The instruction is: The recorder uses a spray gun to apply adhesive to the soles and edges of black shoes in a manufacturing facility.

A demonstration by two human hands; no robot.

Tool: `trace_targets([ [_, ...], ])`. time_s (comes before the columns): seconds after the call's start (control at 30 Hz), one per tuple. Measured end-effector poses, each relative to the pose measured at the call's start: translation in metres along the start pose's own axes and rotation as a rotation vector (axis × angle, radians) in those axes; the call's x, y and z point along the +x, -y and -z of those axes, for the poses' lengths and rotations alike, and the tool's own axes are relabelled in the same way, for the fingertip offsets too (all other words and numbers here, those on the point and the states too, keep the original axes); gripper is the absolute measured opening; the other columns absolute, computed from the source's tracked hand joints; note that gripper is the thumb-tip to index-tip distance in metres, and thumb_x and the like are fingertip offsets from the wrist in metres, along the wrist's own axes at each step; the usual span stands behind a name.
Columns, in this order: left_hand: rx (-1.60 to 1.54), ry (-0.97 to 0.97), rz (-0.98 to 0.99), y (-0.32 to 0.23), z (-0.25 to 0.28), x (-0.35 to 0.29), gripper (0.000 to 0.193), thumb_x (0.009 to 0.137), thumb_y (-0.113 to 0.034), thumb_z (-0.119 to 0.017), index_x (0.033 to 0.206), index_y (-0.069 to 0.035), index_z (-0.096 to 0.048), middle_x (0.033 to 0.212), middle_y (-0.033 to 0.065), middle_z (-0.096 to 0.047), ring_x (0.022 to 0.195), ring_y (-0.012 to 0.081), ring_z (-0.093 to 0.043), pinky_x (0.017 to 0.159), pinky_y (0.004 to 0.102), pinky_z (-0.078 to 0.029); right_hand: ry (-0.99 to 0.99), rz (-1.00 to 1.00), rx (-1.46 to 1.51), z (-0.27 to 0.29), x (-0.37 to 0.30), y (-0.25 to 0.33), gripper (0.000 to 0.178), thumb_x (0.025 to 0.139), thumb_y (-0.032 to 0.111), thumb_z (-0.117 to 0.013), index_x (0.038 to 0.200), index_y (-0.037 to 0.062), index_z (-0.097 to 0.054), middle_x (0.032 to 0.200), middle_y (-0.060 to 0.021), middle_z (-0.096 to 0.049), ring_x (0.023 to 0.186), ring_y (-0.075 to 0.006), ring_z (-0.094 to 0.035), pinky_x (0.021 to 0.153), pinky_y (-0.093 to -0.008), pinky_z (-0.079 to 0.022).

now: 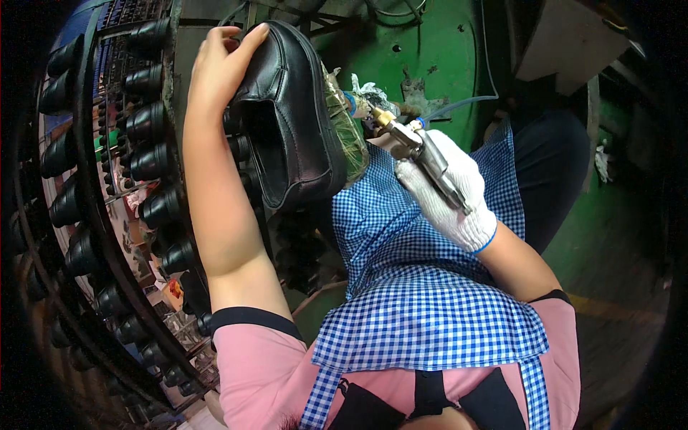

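Note:
My bare left hand (pixel 215 75) is closed around the toe end of a black leather shoe (pixel 304 107), which is held up on its side with its opening facing left. Thumb and fingers grip the toe, though some fingertips are hidden behind it. In a white knitted glove, my right hand (pixel 455 186) is wrapped around a metal spray gun (pixel 426 154) with a brass nozzle. That nozzle points up and left, a short way from the shoe's sole side. Between them is a crusty, yellow-green ragged piece (pixel 347 132) along the shoe's sole side; whether it touches the shoe I cannot tell.
Racks (pixel 89 215) with several rows of black shoes stand close on my left. A thin air hose (pixel 462 102) runs near the gun, before a green machine panel (pixel 444 43). A blue checked apron (pixel 430 315) covers my lap.

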State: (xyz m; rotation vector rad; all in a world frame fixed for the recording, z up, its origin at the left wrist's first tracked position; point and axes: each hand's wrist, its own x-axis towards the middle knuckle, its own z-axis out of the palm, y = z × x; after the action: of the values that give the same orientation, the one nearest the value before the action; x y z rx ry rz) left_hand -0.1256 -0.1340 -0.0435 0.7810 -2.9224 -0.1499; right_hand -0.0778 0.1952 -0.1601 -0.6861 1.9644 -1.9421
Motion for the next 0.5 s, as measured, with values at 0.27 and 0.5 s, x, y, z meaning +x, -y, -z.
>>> trace_targets([
  [0.27,-0.332,-0.124,-0.485,-0.035,0.04,-0.168,0.033,0.079,-0.021,-0.083,0.1,-0.004,-0.064,0.098,0.0098,-0.066,0.092,0.0242,-0.063,0.104,0.0473,-0.045,0.085,0.102,-0.111,0.005,-0.001,-0.01,0.022,0.087,0.023,-0.077,0.1,0.0075,-0.069,0.086,-0.012,-0.064,0.073,-0.0289,-0.068,0.066,-0.035,-0.056],
  [0.5,-0.307,-0.011,-0.197,-0.051,0.025,-0.214,0.034,0.078,-0.016,-0.083,0.104,-0.005,-0.064,0.096,0.01,-0.068,0.092,0.0267,-0.065,0.116,0.0553,-0.034,0.192,0.02,0.013,0.01,-0.009,0.0,0.021,0.087,0.026,-0.078,0.094,0.0095,-0.068,0.079,-0.01,-0.063,0.069,-0.0285,-0.065,0.062,-0.0348,-0.053],
])
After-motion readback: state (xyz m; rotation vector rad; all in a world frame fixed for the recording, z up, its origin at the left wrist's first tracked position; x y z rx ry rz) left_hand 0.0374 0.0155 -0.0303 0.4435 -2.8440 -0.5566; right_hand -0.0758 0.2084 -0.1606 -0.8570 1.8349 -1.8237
